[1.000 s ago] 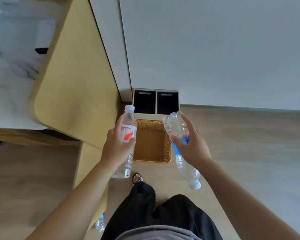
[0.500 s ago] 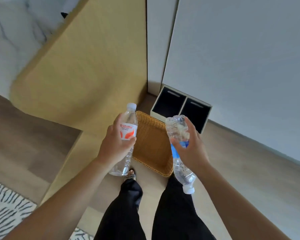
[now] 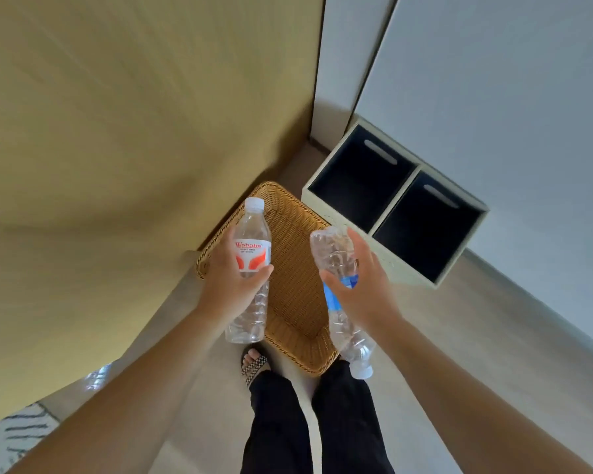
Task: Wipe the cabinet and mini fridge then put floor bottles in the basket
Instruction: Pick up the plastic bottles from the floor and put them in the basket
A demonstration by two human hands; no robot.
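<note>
Wicker basket interior open from above, nothing inside. Yellow cabinet side touches its left rim; two-compartment bin stands just beside its far right corner. Bare floor to the right gives clear passage.

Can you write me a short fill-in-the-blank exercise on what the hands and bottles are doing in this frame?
1. The left hand holds a clear bottle whose label is printed in ____.
2. The right hand holds a crumpled bottle with its cap pointing ____.
3. Both bottles are held above a woven ____, which is empty.
4. Beside it stands a box split into ____ dark compartments.

Missing words: red; down; basket; two
</note>
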